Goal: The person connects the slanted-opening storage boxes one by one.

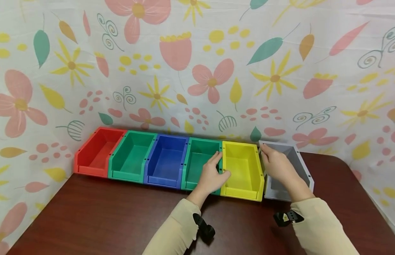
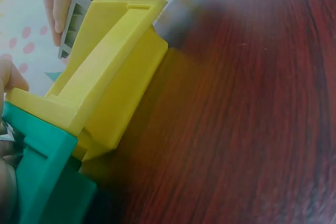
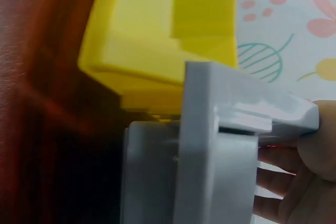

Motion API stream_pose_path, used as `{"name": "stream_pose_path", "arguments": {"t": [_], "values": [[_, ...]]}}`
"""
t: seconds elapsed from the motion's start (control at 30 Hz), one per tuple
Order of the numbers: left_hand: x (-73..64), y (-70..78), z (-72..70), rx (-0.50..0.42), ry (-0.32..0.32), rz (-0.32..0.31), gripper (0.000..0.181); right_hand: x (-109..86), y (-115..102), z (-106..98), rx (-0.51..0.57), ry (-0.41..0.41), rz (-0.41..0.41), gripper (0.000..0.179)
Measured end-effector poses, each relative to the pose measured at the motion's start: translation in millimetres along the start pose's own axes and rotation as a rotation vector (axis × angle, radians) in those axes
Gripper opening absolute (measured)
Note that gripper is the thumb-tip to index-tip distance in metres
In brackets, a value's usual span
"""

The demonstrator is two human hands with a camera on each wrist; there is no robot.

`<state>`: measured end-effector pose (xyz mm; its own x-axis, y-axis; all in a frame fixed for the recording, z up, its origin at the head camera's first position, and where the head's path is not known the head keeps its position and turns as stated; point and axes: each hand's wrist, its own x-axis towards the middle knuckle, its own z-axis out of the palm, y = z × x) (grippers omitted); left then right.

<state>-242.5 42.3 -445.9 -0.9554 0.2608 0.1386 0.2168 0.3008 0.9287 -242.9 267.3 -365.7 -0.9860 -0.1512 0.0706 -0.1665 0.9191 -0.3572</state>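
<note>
Six plastic storage bins stand along the wall in the head view. My left hand [image 1: 213,175] straddles the adjoining walls of the right-hand green bin [image 1: 200,146] and the yellow bin [image 1: 240,168]. Its thumb is on the yellow side, its fingers on the green side. At the right end, my right hand [image 1: 278,165] grips the left wall of the grey bin [image 1: 304,164]. In the right wrist view the grey bin's rim [image 3: 197,129] is beside the yellow bin [image 3: 142,40], its lower body partly in shadow. A narrow gap shows between the two at the front.
Left of these, a red bin [image 1: 97,150], another green bin [image 1: 132,154] and a blue bin [image 1: 167,159] join the row. All rest on a dark reddish wooden table [image 1: 105,216]. Behind hangs a floral cloth [image 1: 197,53]. Black wrist cameras sit at both sleeves.
</note>
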Motion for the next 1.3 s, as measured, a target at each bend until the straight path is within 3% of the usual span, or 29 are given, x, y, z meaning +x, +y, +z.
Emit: {"name": "stream_pose_path", "arguments": {"t": [0.33, 0.63, 0.93, 1.17, 1.3], "values": [[-1.2, 0.0, -0.5, -0.013, -0.002, -0.005, 0.068, -2.0, 6.7, 17.1, 0.029, -0.006, 0.040, 0.048], [-2.0, 0.7, -0.4, 0.004, 0.002, -0.018, 0.068, -2.2, 9.8, 30.6, -0.016, -0.012, 0.092, 0.048], [-2.9, 4.7, 1.0, 0.008, -0.007, -0.013, 0.067, -5.3, 9.4, 31.9, -0.009, -0.032, 0.187, 0.051], [3.3, 9.1, 11.5, 0.018, -0.022, 0.003, 0.068, -2.1, 18.8, 28.3, -0.051, -0.036, 0.188, 0.051], [8.4, 10.6, 18.7, 0.022, -0.016, -0.022, 0.067, 1.6, 23.3, 24.5, -0.085, -0.063, 0.185, 0.052]]}}
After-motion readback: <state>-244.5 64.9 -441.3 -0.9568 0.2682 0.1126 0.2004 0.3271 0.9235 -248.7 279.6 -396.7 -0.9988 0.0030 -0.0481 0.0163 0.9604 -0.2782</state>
